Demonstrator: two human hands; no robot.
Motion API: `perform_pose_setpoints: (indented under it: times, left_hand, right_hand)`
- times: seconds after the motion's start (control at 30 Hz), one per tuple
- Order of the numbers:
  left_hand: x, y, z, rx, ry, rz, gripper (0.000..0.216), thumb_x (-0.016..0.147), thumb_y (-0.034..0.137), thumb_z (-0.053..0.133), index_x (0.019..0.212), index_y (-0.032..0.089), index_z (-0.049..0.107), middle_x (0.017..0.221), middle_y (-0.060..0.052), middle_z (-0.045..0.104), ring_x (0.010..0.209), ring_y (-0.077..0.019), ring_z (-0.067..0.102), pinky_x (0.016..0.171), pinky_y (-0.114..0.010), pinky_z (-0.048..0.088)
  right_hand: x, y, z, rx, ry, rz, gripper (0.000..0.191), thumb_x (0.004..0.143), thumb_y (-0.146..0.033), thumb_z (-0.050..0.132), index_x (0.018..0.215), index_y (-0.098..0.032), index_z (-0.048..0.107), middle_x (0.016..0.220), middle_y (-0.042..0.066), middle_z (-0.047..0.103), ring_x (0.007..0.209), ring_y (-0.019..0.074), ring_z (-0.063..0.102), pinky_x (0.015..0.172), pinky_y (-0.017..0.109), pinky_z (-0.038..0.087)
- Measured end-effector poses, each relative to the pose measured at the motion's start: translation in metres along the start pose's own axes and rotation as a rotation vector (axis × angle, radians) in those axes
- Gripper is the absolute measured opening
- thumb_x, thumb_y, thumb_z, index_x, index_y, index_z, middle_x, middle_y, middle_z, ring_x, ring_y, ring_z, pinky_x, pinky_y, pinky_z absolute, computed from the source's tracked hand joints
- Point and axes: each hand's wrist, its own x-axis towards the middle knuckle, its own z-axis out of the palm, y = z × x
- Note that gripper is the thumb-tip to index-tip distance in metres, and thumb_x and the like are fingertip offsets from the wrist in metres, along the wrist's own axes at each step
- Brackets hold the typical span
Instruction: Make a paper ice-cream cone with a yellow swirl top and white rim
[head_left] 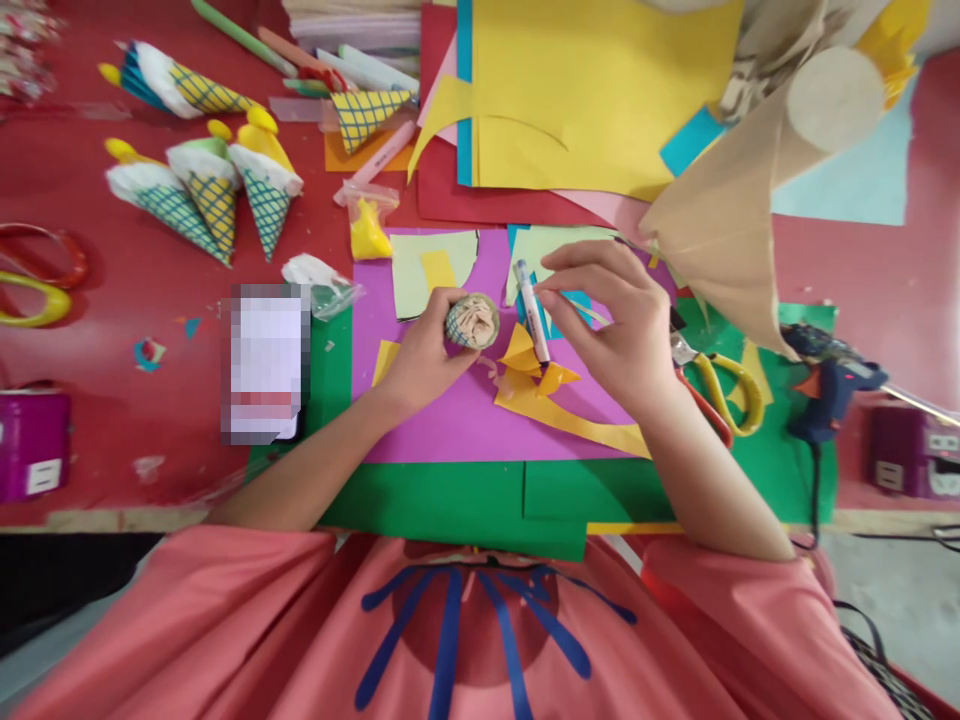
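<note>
Two grips: left hand [420, 365] curls round cone [472, 321], right hand [615, 330] pinches marker [532, 312]

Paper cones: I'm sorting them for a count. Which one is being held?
The cone in the left hand, seen end-on over the purple sheet, with crumpled tan filling. The other patterned cones lie loose on the red table.

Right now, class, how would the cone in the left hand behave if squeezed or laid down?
The cone is probably light and easily crushed: thin paper, crumpled filling. Laid down, it would likely roll in a curve; the finished cones lie sideways.
</note>
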Motion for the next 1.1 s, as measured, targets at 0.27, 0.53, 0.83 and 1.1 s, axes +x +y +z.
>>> perform_pose_setpoints:
  times: [0.27, 0.53, 0.83, 1.1]
  left_hand:
    - [0.001, -0.005, 0.0, -0.005, 0.09, -0.026, 0.038, 0.082, 0.023, 0.069, 0.11, 0.026, 0.043, 0.099, -0.001, 0.062, 0.089, -0.0164, 0.065, 0.079, -0.029, 0.054]
    - [0.001, -0.003, 0.0, -0.032, 0.069, -0.008, 0.038, 0.081, 0.022, 0.068, 0.11, 0.025, 0.043, 0.099, 0.0, 0.061, 0.09, -0.016, 0.064, 0.081, -0.029, 0.053]
    - [0.0, -0.006, 0.002, -0.099, 0.021, 0.09, 0.04, 0.083, 0.025, 0.064, 0.117, 0.028, 0.043, 0.11, -0.004, 0.062, 0.101, -0.019, 0.066, 0.089, -0.035, 0.055]
    - [0.001, -0.009, 0.0, -0.028, 0.038, 0.109, 0.042, 0.082, 0.027, 0.07, 0.117, 0.027, 0.046, 0.107, -0.002, 0.065, 0.093, -0.0165, 0.068, 0.078, -0.029, 0.055]
  right_hand:
    - [-0.001, 0.009, 0.008, -0.193, -0.448, -0.126, 0.027, 0.088, -0.007, 0.052, 0.1, -0.019, 0.073, 0.109, 0.012, 0.071, 0.097, 0.0256, 0.064, 0.081, 0.038, 0.048]
    - [0.008, 0.005, 0.013, -0.254, -0.679, -0.062, 0.026, 0.086, -0.007, 0.052, 0.095, -0.02, 0.072, 0.091, 0.007, 0.073, 0.081, 0.0199, 0.067, 0.061, 0.029, 0.039]
    - [0.029, 0.013, -0.023, 0.178, -0.181, 0.048, 0.016, 0.084, -0.012, 0.062, 0.09, -0.025, 0.071, 0.091, 0.002, 0.075, 0.075, 0.0164, 0.066, 0.071, 0.032, 0.056]
    - [0.024, 0.004, -0.008, 0.358, -0.139, 0.005, 0.022, 0.083, -0.014, 0.059, 0.097, -0.021, 0.073, 0.096, 0.001, 0.077, 0.084, 0.0152, 0.07, 0.073, 0.028, 0.058]
